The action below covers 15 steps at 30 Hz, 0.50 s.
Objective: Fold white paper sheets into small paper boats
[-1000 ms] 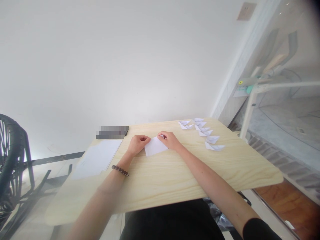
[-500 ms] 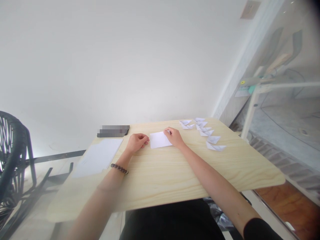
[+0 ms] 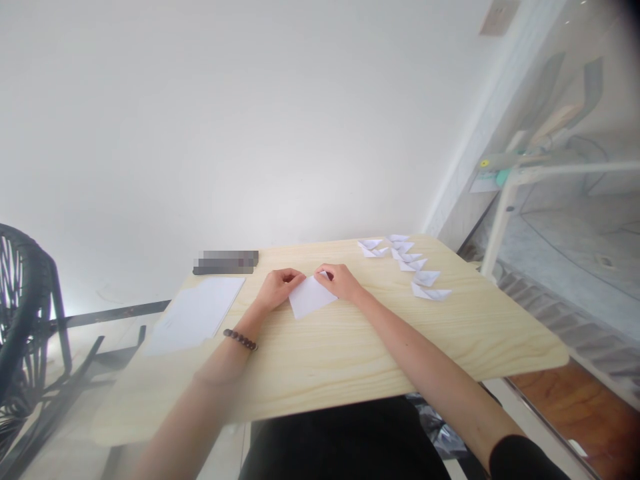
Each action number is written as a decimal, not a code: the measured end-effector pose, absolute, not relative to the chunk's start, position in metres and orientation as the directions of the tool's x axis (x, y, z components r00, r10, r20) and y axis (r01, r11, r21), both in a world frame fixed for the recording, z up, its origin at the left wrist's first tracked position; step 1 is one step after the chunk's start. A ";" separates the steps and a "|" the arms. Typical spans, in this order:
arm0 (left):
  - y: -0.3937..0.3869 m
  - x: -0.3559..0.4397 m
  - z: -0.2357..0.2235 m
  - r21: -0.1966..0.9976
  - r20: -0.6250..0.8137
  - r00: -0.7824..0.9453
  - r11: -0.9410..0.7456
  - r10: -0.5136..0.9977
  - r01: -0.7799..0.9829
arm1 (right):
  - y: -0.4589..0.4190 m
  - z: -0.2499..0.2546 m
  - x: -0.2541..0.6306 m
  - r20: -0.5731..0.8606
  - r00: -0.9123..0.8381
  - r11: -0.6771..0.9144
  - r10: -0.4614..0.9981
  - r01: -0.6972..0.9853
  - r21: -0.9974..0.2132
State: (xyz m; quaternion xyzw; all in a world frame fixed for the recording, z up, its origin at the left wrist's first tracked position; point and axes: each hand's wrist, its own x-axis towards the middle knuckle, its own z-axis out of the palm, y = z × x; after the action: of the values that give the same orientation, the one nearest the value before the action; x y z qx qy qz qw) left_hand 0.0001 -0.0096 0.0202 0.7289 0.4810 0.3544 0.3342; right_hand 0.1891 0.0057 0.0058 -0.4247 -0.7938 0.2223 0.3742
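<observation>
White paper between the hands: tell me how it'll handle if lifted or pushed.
The white paper is probably light, being small and thin-looking. Lifted by one corner, it may flex slightly. Pushed, it would likely slide rather than roll, since it looks flat.

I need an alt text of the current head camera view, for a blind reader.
Two hands, left and right, pinch a small white paper above a pale wooden table. Folded paper boats stand to the right; flat white sheets lie to the left.
</observation>
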 end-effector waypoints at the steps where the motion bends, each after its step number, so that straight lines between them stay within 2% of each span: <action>1: -0.010 0.001 0.020 0.826 0.193 0.299 -0.319 0.934 0.464 | 0.005 0.006 0.188 0.408 -0.366 0.546 0.837 0.505 -0.668; 6: -0.007 0.002 0.017 0.823 0.202 0.290 -0.322 0.936 0.467 | 0.006 0.006 0.187 0.453 -0.344 0.569 0.822 0.491 -0.660; 15: -0.001 -0.001 0.014 0.798 0.216 0.203 -0.293 0.955 0.527 | 0.011 0.006 0.191 0.474 -0.184 0.493 0.861 0.534 -0.688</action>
State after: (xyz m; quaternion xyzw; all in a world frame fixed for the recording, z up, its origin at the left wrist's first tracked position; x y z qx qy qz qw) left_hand -0.0015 -0.0008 0.0141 0.7175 0.5162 0.3631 0.2949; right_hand 0.1911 0.0109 0.0064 -0.4674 -0.7460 0.1880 0.4356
